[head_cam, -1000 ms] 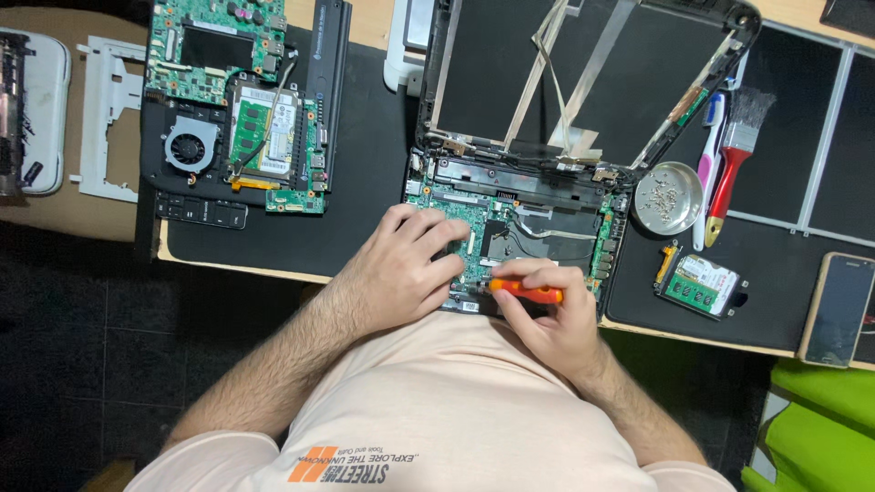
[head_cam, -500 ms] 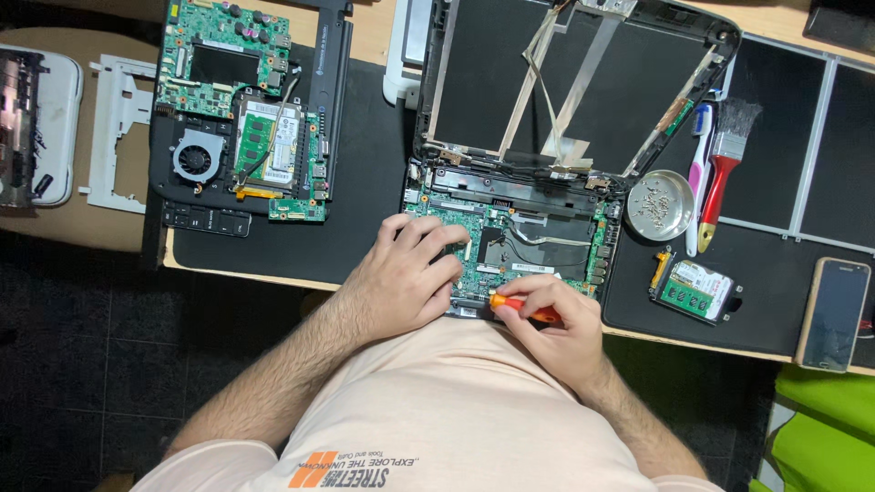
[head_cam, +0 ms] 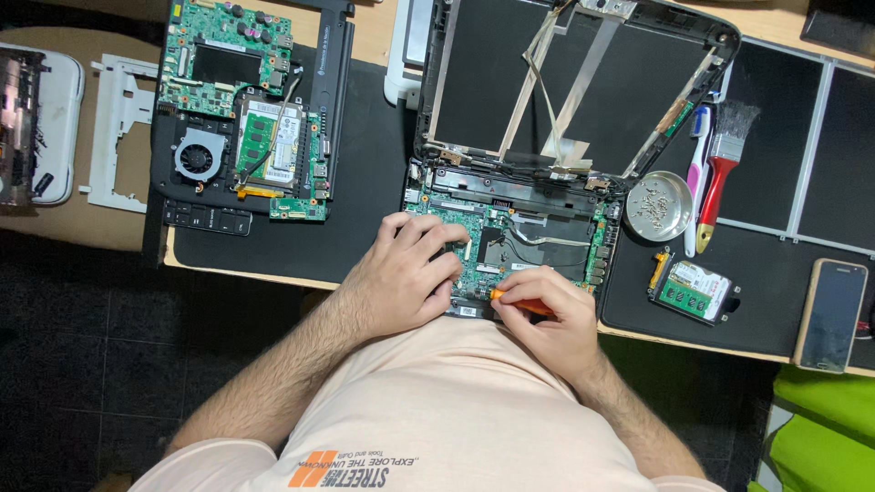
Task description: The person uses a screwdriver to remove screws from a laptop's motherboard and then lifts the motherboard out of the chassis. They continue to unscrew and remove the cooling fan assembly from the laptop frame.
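A disassembled laptop lies open in front of me, its green motherboard (head_cam: pixel 538 241) bare in the base and its lid shell (head_cam: pixel 565 82) tilted back with ribbon cables across it. My left hand (head_cam: pixel 406 273) rests on the board's near-left part, fingers curled over it. My right hand (head_cam: pixel 547 314) is shut on an orange-handled screwdriver (head_cam: pixel 519 303), whose end lies at the board's front edge. The screwdriver's tip is hidden by my fingers.
A second stripped laptop board with a fan (head_cam: pixel 241 137) lies at the left on a black mat (head_cam: pixel 365 182). A metal dish of screws (head_cam: pixel 658 206), a red-handled brush (head_cam: pixel 720 173), a hard drive (head_cam: pixel 693 289) and a phone (head_cam: pixel 831 314) sit at the right. White plastic parts (head_cam: pixel 114 132) lie far left.
My right hand with the screwdriver has shifted slightly left along the board's front edge. The left hand stays on the board.
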